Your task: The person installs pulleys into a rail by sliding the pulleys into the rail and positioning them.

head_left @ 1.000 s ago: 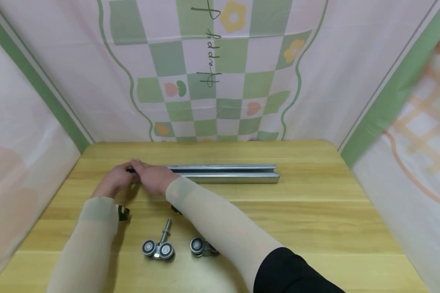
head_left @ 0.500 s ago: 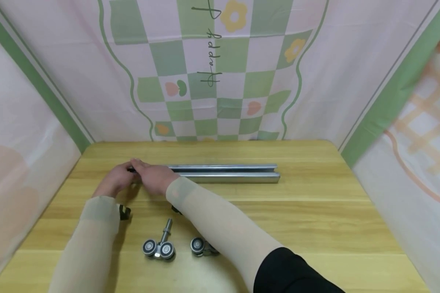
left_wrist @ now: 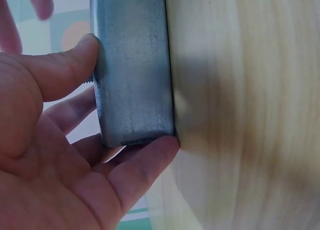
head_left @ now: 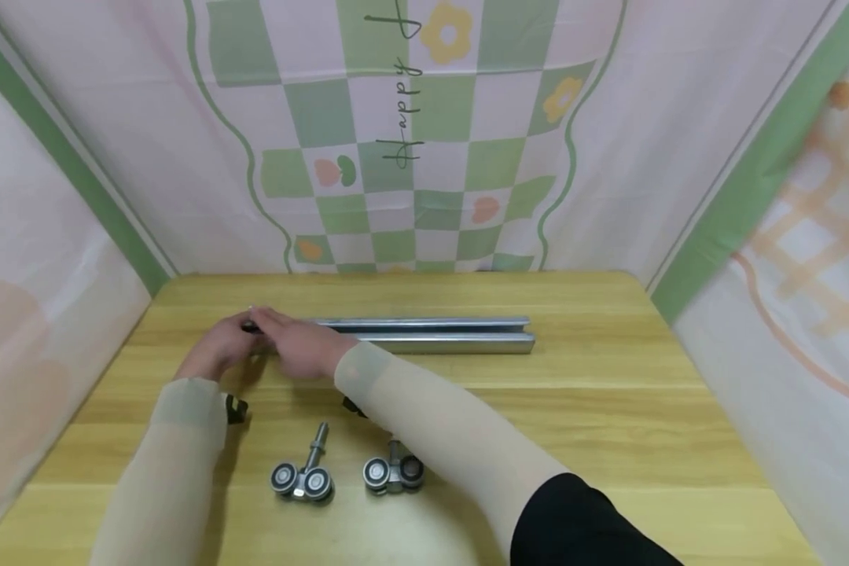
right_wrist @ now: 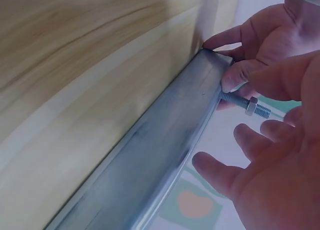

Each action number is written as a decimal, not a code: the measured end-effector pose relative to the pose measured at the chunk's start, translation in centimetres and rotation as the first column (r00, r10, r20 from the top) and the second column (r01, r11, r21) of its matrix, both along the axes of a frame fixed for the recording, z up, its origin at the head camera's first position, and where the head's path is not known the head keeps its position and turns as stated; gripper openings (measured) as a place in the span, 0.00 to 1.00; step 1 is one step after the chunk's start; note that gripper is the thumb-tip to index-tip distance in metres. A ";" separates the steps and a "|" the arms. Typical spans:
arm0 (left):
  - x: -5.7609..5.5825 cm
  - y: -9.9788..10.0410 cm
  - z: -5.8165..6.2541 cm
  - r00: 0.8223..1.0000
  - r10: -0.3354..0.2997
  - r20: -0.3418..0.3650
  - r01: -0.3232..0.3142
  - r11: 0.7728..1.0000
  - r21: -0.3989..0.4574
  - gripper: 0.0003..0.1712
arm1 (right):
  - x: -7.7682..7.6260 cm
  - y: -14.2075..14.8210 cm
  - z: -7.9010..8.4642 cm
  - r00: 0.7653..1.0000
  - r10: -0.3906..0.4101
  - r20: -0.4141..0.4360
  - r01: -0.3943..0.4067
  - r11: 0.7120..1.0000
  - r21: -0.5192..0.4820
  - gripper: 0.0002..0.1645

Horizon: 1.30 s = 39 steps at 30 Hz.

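Note:
A silver metal channel rail [head_left: 460,343], its slot facing up, lies across the far part of the table. My left hand [head_left: 221,344] holds its left end; in the left wrist view the thumb [left_wrist: 75,64] presses the upper edge and the fingers reach around the end. A threaded bolt with a nut [right_wrist: 251,106] sticks out of the slot near that end; what it joins inside the rail is hidden. My right hand [right_wrist: 272,165] is beside the bolt, fingers spread and loosely bent, gripping nothing visible.
Two roller trolleys with bolts lie on the near part of the wooden table [head_left: 608,440]: a left trolley [head_left: 301,479] and a right trolley [head_left: 394,474], partly behind the right forearm. Patterned cloth [head_left: 446,141] hangs behind the table and at both sides.
The right hand and forearm have shifted slightly right, showing more of the right trolley. The left hand stays on the rail's end. The head view has turned a little.

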<state>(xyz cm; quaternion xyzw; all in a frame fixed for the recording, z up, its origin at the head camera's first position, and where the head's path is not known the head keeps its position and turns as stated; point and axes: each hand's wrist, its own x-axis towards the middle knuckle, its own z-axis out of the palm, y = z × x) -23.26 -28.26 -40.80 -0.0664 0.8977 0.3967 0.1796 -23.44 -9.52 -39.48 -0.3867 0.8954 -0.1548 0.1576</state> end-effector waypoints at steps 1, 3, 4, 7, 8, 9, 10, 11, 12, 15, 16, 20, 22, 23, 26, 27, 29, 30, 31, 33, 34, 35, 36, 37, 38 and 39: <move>0.0 -0.1 -0.1 1.000 0.002 0.004 -0.002 1.000 -0.002 0.46 | 0.1 0.3 0.0 1.000 -0.004 0.006 0.004 1.000 0.001 0.53; -0.1 -0.3 -0.1 1.000 0.002 0.016 -0.002 1.000 -0.009 0.46 | 0.2 1.1 0.0 1.000 -0.016 0.006 0.016 1.000 0.011 0.52; -0.2 -0.3 -0.2 1.000 -0.002 0.021 0.002 1.000 -0.013 0.46 | 0.2 1.5 0.0 1.000 -0.021 0.005 0.021 1.000 0.014 0.53; -0.1 -0.3 -0.3 1.000 -0.003 0.021 0.003 1.000 -0.022 0.45 | 0.1 2.7 0.0 1.000 -0.025 -0.019 0.025 1.000 0.017 0.52; 0.0 -0.2 -0.2 1.000 -0.004 0.023 0.005 1.000 -0.026 0.45 | 0.1 3.1 0.1 0.999 -0.027 -0.028 0.027 0.999 0.023 0.52; 0.0 -0.1 -0.3 1.000 -0.006 0.020 0.007 0.999 -0.031 0.45 | 0.0 3.5 0.1 0.999 -0.029 -0.039 0.030 0.999 0.026 0.51; 0.1 -0.1 -0.2 1.000 -0.006 0.020 0.007 0.999 -0.038 0.45 | -0.1 3.9 0.2 0.998 -0.028 -0.055 0.030 0.999 0.030 0.51; 0.2 0.0 -0.2 1.000 -0.006 0.017 0.007 0.999 -0.043 0.44 | -0.1 4.3 0.2 0.998 -0.030 -0.064 0.032 0.999 0.034 0.50; 0.2 0.0 -0.1 1.000 -0.007 0.014 0.007 0.999 -0.049 0.44 | -0.2 4.8 0.2 0.997 -0.032 -0.075 0.035 0.999 0.038 0.50; 0.3 0.1 0.0 1.000 -0.014 -0.006 0.014 0.997 -0.077 0.43 | -0.3 6.2 0.3 0.994 -0.035 -0.102 0.039 0.999 0.038 0.49; 0.4 0.2 0.0 1.000 -0.019 -0.013 0.018 0.996 -0.085 0.43 | -0.3 6.8 0.3 0.994 -0.032 -0.109 0.036 0.999 0.039 0.49; 0.4 0.1 0.0 0.999 -0.037 -0.033 0.033 0.994 -0.107 0.41 | -0.2 9.2 0.2 0.992 -0.033 -0.125 0.038 0.998 0.041 0.48; 0.4 0.1 -0.1 0.999 -0.038 -0.035 0.034 0.994 -0.101 0.42 | 0.0 10.4 0.3 0.990 -0.042 -0.135 0.048 0.998 0.038 0.47; 0.4 0.1 -0.1 0.999 -0.037 -0.034 0.033 0.995 -0.097 0.42 | 0.1 10.9 0.4 0.989 -0.051 -0.141 0.056 0.998 0.036 0.47; 0.4 0.0 -0.2 0.999 -0.032 -0.027 0.029 0.996 -0.086 0.42 | 0.6 12.5 0.7 0.986 -0.071 -0.149 0.074 0.997 0.016 0.47; 0.5 0.0 -0.2 0.999 -0.030 -0.025 0.028 0.996 -0.084 0.42 | 0.8 13.0 0.8 0.986 -0.075 -0.150 0.077 0.997 0.008 0.47; 0.5 0.1 -0.1 0.999 -0.031 -0.023 0.029 0.995 -0.091 0.42 | 1.3 13.9 1.0 0.986 -0.078 -0.147 0.077 0.997 -0.010 0.47; 0.5 0.1 -0.1 0.999 -0.034 -0.023 0.032 0.995 -0.096 0.41 | 1.6 14.3 1.0 0.986 -0.075 -0.147 0.073 0.997 -0.020 0.47; 0.5 0.1 -0.1 0.999 -0.033 -0.022 0.031 0.995 -0.096 0.42 | 1.9 14.7 1.1 0.986 -0.075 -0.147 0.072 0.997 -0.029 0.47; 0.5 0.1 -0.1 0.999 -0.029 -0.018 0.027 0.995 -0.098 0.42 | 2.4 15.5 1.2 0.985 -0.077 -0.153 0.070 0.996 -0.048 0.47; 0.5 0.1 0.0 0.999 -0.028 -0.017 0.026 0.995 -0.101 0.42 | 2.7 15.8 1.2 0.984 -0.076 -0.163 0.069 0.996 -0.053 0.47; 0.4 0.1 0.0 0.999 -0.029 -0.015 0.027 0.994 -0.106 0.42 | 2.9 16.1 1.1 0.982 -0.077 -0.175 0.067 0.996 -0.058 0.47; 0.4 0.1 0.0 1.000 -0.026 -0.012 0.024 0.994 -0.104 0.42 | 3.1 16.4 1.1 0.980 -0.081 -0.182 0.070 0.996 -0.063 0.47; 0.3 0.1 0.0 1.000 -0.024 -0.010 0.023 0.994 -0.110 0.43 | 3.3 16.6 1.1 0.978 -0.085 -0.188 0.074 0.995 -0.065 0.46; 0.3 0.1 -0.1 1.000 -0.028 -0.009 0.027 0.993 -0.119 0.43 | 3.5 16.9 1.1 0.977 -0.088 -0.193 0.076 0.995 -0.068 0.46; 0.2 0.1 -0.1 0.999 -0.031 -0.008 0.030 0.992 -0.126 0.43 | 3.6 17.1 1.1 0.977 -0.092 -0.194 0.080 0.994 -0.070 0.46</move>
